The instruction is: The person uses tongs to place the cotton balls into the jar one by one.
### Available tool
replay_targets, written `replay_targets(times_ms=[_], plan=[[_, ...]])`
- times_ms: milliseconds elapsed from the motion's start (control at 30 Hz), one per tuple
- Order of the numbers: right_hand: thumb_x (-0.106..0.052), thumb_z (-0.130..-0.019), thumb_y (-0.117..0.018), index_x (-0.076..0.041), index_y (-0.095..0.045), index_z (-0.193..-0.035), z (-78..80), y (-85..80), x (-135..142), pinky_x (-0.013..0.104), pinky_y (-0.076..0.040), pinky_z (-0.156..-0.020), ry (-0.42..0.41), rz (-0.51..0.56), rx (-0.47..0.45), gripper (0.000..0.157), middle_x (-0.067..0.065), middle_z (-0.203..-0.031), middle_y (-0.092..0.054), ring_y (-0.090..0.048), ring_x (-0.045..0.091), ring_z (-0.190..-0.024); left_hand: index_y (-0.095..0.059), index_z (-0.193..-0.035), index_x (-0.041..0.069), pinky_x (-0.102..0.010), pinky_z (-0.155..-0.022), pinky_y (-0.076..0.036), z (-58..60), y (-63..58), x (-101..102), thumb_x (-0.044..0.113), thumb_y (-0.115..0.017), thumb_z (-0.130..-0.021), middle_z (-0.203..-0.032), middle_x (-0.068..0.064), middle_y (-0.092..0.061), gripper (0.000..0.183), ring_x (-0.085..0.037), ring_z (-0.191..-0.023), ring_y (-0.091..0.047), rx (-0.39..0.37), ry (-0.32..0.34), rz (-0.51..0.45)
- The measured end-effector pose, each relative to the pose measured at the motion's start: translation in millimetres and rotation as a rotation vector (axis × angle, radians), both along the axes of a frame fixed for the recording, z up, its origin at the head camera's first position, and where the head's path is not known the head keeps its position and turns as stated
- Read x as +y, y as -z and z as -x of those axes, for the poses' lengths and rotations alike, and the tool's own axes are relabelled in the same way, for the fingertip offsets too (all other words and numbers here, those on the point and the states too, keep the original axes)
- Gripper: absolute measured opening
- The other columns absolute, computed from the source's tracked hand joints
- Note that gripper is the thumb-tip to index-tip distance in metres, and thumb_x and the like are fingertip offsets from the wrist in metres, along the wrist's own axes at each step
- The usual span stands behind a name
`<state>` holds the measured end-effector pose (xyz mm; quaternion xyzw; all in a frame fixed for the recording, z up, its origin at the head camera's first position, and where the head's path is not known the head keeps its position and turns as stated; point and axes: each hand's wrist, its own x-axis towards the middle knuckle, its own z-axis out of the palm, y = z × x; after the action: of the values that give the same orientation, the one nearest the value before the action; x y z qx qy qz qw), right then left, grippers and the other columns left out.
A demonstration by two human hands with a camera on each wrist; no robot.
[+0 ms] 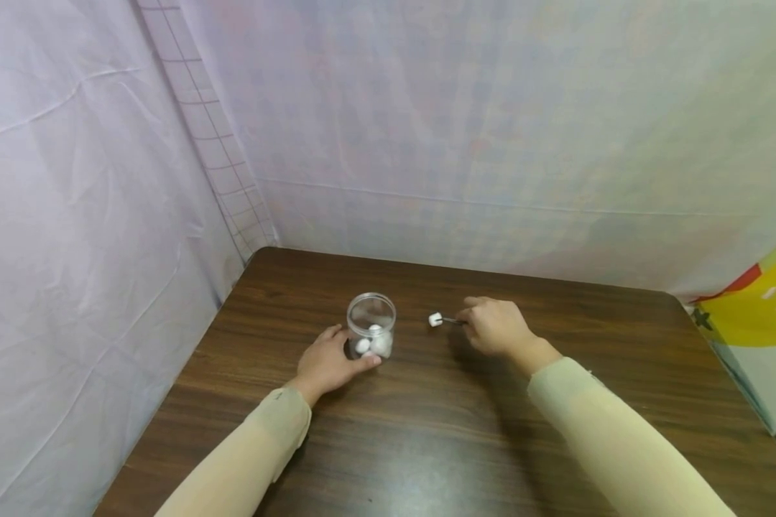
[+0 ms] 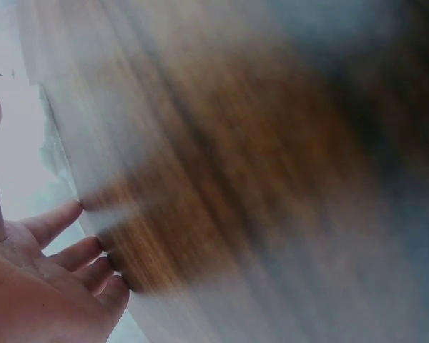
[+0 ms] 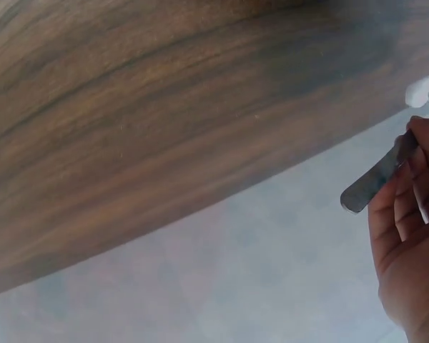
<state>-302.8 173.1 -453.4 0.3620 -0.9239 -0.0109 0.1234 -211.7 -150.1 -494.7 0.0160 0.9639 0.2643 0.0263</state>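
A clear, lidless jar (image 1: 371,313) stands upright on the table, several white balls (image 1: 380,343) at its bottom. My left hand (image 1: 328,365) holds the jar low down, fingers at its left side and thumb across its front. In the left wrist view, the left hand (image 2: 53,279) shows at the lower left; I cannot make out the jar there. To the right of the jar, my right hand (image 1: 495,327) pinches metal tweezers (image 3: 377,179). Their tips hold a small white piece (image 1: 435,319), cotton-ball-like, apart from the jar. Part of the right hand is cut off in the right wrist view.
The dark wood-grain table (image 1: 414,431) has rounded back corners. A pale cloth (image 1: 491,143) hangs behind it, and a white sheet (image 1: 71,251) hangs along the left. Beyond the right edge is a yellow patterned surface (image 1: 769,301).
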Motion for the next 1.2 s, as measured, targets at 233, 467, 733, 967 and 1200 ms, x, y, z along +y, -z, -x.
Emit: replay_targets(times_ms=[233,467,733,967,1200], plan=[[-0.013,-0.082,-0.07,-0.016,-0.077,-0.095,-11.4,-19.0,4.6,0.033,-0.044,-0.044,-0.059,0.042,0.055,0.015,-0.005,-0.083,-0.055,-0.059,0.017,-0.07,-0.051,-0.146,0.014,-0.06,-0.105,-0.035,-1.8,-4.4,1.0,0.071,-0.066,-0.081,-0.153,-0.017,-0.039,0.088,-0.036,-0.14,-0.036,-0.011,0.0,-0.013],[-0.013,-0.084,-0.074,-0.015,-0.078,-0.093,-19.7,-39.7,-0.8,0.03,-0.041,-0.042,-0.145,0.093,0.14,0.01,-0.005,-0.079,-0.053,-0.053,0.015,-0.064,-0.05,-0.147,0.013,-0.061,-0.105,-0.035,-2.5,-5.9,1.5,0.071,-0.065,-0.082,-0.153,-0.019,-0.039,0.089,-0.037,-0.14,-0.036,-0.014,0.003,-0.015],[-0.015,-0.086,-0.073,-0.015,-0.078,-0.095,-23.8,-61.5,-14.3,0.029,-0.039,-0.042,-0.178,0.149,0.176,0.01,-0.006,-0.079,-0.053,-0.049,0.012,-0.061,-0.049,-0.148,0.013,-0.061,-0.105,-0.035,-4.1,-8.1,1.3,0.069,-0.066,-0.083,-0.154,-0.018,-0.039,0.088,-0.037,-0.14,-0.035,-0.015,0.01,-0.009],[-0.013,-0.086,-0.072,-0.014,-0.078,-0.096,-25.4,-73.3,-31.6,0.029,-0.04,-0.041,-0.24,0.183,0.211,0.011,-0.004,-0.079,-0.054,-0.051,0.012,-0.06,-0.049,-0.148,0.014,-0.061,-0.106,-0.034,-3.3,-7.3,0.4,0.07,-0.066,-0.082,-0.154,-0.018,-0.039,0.088,-0.036,-0.141,-0.035,-0.01,0.011,-0.008],[-0.014,-0.084,-0.073,-0.014,-0.078,-0.094,-30.4,-75.9,-53.6,0.031,-0.044,-0.043,-0.277,0.177,0.224,0.012,-0.004,-0.079,-0.056,-0.054,0.013,-0.063,-0.049,-0.148,0.013,-0.061,-0.106,-0.034,-3.5,-7.2,1.6,0.069,-0.066,-0.083,-0.154,-0.019,-0.038,0.087,-0.037,-0.14,-0.035,-0.018,0.01,-0.013]])
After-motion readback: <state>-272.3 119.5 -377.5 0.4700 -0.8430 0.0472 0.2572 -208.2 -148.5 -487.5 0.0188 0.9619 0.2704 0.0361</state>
